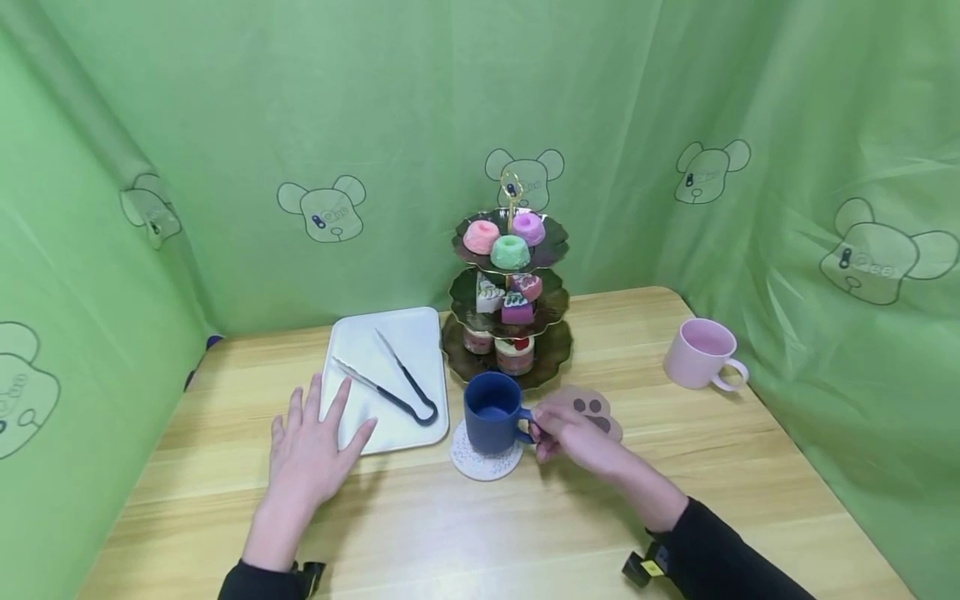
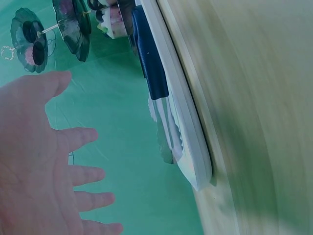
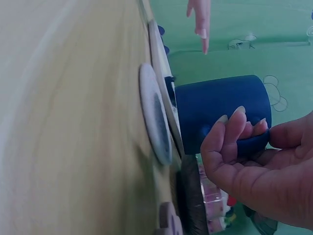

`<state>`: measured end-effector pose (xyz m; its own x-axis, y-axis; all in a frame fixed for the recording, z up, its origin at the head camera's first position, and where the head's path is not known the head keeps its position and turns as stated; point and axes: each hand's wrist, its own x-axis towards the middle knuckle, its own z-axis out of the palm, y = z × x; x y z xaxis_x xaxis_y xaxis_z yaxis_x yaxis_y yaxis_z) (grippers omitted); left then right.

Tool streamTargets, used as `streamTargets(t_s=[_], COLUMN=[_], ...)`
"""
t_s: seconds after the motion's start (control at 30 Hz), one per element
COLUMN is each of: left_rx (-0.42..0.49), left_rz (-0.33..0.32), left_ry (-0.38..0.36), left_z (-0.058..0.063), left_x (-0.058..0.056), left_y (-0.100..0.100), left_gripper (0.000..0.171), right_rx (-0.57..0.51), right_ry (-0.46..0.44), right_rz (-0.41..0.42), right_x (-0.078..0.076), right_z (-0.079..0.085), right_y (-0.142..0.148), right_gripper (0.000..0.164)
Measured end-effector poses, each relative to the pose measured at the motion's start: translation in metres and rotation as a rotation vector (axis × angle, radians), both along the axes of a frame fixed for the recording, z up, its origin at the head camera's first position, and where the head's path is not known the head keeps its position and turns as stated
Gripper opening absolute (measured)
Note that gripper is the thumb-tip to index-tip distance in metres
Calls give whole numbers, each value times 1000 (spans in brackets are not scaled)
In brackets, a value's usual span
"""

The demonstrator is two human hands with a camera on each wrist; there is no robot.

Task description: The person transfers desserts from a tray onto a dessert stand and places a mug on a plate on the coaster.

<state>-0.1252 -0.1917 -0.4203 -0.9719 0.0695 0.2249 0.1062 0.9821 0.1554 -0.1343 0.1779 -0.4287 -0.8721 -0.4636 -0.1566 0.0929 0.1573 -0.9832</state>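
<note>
My right hand (image 1: 566, 433) grips the handle of a dark blue mug (image 1: 489, 421) with curled fingers. The mug looks upright. In the right wrist view a small gap separates the mug (image 3: 222, 110) from the round white coaster (image 3: 155, 115), so it hangs just above it. My left hand (image 1: 311, 450) is spread with straight fingers over the near left edge of the white tray (image 1: 386, 325). From the left wrist view, that hand (image 2: 44, 161) holds nothing and stays off the tray. Black-handled metal tongs (image 1: 405, 400) lie on the tray.
Behind the mug stands a three-tier dark stand (image 1: 551, 300) with several small cakes. A paw-shaped coaster (image 1: 611, 425) lies partly behind my right hand. At the table's right side stands a pink mug (image 1: 693, 358). Green curtains (image 1: 412, 100) surround the wooden table (image 1: 435, 533).
</note>
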Motion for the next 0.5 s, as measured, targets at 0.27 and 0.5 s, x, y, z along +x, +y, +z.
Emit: streamTargets(t_s=[0.27, 0.5], left_rx=[-1, 2], left_rz=[-6, -8], left_ry=[10, 16], left_z=[0, -2], left_x=[0, -2], left_y=[0, 1], left_gripper=[73, 73], right_rx=[24, 22], right_ry=[19, 21], right_rz=[14, 28], right_x=[0, 0], right_z=[-16, -19], right_y=[-9, -11], right_gripper=[35, 34])
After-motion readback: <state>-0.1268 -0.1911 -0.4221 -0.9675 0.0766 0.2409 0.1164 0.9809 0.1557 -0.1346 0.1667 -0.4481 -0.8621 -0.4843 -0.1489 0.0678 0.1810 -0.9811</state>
